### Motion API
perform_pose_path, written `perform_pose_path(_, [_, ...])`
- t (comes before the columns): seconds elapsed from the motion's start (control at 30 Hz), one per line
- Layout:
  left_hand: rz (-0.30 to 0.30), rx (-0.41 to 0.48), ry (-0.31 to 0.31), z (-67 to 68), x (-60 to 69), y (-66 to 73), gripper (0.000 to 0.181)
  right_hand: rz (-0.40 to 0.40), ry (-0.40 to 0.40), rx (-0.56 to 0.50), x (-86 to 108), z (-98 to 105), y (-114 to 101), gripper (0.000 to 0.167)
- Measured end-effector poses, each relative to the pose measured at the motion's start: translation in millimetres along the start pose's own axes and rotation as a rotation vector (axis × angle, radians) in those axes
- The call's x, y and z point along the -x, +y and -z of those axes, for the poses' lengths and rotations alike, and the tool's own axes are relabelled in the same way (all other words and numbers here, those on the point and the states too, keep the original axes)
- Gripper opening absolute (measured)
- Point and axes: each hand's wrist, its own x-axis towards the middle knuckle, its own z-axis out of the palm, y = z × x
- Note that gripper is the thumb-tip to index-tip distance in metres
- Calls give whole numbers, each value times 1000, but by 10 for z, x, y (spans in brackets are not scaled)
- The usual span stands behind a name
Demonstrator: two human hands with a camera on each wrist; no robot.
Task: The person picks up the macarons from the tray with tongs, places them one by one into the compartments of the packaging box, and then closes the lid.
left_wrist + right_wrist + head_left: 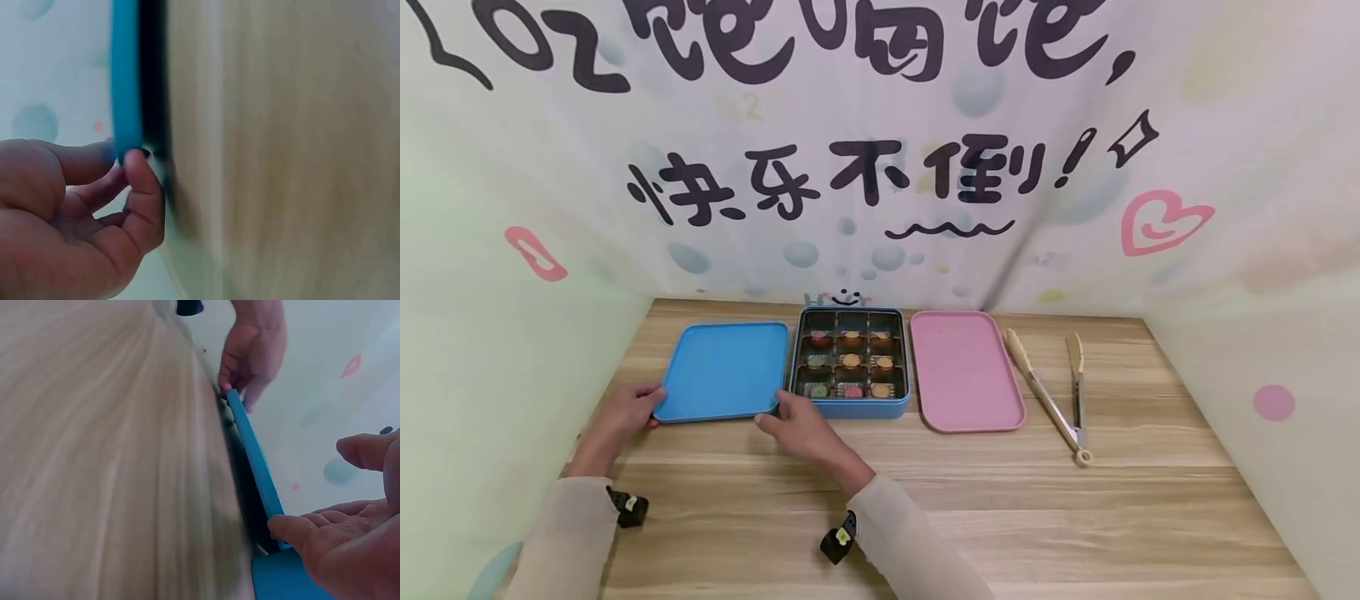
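Note:
A flat blue lid (724, 371) lies left of the blue box (857, 408), its near edge slightly raised off the wooden table. My left hand (628, 406) pinches the lid's near left corner between thumb and fingers, seen closely in the left wrist view. At the near right corner, my right hand (801, 427) touches the lid's edge with its fingers; in the right wrist view the thumb stands apart from the lid. Small round cookies (851, 361) in several colours sit in the box's dark divided insert (852, 321).
A pink tray (967, 371) lies just right of the box. Beyond it, spread tongs (1060, 408) with light tips rest on the table (1075, 525). A printed curtain (820, 250) stands behind, with pale side walls (1277, 333).

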Motion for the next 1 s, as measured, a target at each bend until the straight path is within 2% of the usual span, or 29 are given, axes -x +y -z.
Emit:
perform_pose_path(0.27, [21,-33,59,10,18,-46,50,-9,-28,-65,30,40,-33,62])
perform_pose_path(0.4, [30,-31,104,27,20,-76,50,-9,-8,-71,28,27,-35,60])
perform_pose_path(0.57, [20,-9,129,63,47,-103,48,38,36,-39,44,-24,-51,56])
perform_pose_path(0.73, [15,55,124,127,89,-117,49,65,112,-8,49,-39,-100,47])
perform_pose_path(1.0, [70,141,58,214,133,-139,59,87,174,9,4,9,-184,40])
